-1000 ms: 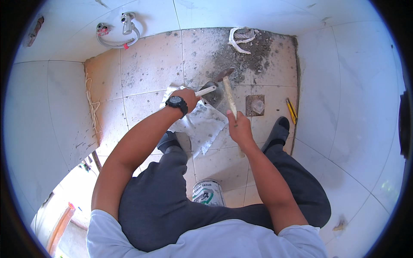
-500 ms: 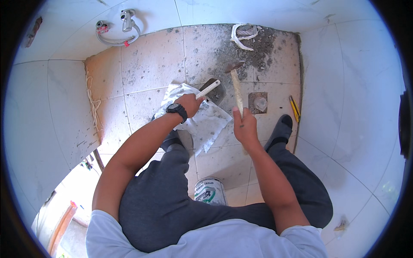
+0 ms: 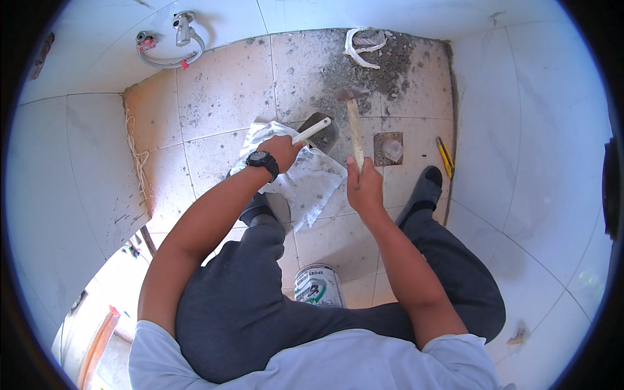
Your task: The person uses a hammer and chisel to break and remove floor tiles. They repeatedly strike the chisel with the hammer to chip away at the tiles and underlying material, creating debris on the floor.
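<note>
Nearest, a white-labelled can (image 3: pixel 318 287) stands on the tiled floor (image 3: pixel 224 91) between the person's legs. Beyond it, a white, dirt-specked sheet (image 3: pixel 311 185) lies crumpled in front of the left shoe (image 3: pixel 259 209). Over this sheet, the left hand (image 3: pixel 281 153) is closed around a white handle (image 3: pixel 313 130) slanting up and to the right. Its end overlaps a dark, angular piece (image 3: pixel 323 138); whether the two are joined, I cannot tell. The right hand (image 3: pixel 366 187) grips the lower part of a hammer's (image 3: pixel 355 127) pale shaft, thumb along it, with the brownish head pointing away from the body. To the right are a square recess (image 3: pixel 379 158) in the floor and a yellow utility knife (image 3: pixel 445 156) near the wall. Farther off, grey rubble (image 3: pixel 395 78) spreads beside a curved white strip (image 3: pixel 350 49). At the far wall, a metal valve (image 3: pixel 184 29) carries a looped hose (image 3: pixel 197 52).
</note>
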A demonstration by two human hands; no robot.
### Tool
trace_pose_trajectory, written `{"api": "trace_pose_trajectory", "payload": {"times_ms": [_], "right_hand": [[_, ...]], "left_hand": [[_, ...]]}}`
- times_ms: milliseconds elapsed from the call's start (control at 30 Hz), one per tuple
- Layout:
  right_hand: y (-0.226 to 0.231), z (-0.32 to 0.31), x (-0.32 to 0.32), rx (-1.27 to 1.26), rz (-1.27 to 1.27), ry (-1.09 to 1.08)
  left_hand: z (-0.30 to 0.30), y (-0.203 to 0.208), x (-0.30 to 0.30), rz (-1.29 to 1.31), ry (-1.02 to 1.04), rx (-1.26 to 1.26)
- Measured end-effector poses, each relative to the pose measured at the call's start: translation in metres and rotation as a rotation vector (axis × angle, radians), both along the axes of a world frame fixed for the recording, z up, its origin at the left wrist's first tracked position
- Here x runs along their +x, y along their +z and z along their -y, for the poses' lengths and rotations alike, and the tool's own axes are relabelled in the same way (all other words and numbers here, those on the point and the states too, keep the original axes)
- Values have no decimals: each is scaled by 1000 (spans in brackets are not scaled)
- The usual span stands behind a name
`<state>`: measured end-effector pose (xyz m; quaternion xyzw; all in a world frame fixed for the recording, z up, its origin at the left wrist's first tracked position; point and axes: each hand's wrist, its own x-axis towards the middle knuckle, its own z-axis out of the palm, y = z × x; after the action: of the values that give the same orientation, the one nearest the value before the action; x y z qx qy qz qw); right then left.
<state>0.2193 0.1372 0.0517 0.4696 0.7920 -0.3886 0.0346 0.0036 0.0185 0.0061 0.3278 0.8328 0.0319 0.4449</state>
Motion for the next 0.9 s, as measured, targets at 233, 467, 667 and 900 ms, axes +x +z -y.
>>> {"api": "trace_pose_trajectory", "payload": {"times_ms": [233, 467, 667, 900], "right_hand": [[-5, -18, 5, 0, 134, 171], [23, -17, -3, -22, 26, 53], [33, -16, -8, 36, -58, 118], [35, -13, -11, 6, -54, 96]], "left_hand": [[7, -3, 1, -35, -39, 50], [14, -20, 8, 20, 127, 116], [19, -27, 18, 10, 176, 133], [22, -31, 9, 24, 162, 141]]}}
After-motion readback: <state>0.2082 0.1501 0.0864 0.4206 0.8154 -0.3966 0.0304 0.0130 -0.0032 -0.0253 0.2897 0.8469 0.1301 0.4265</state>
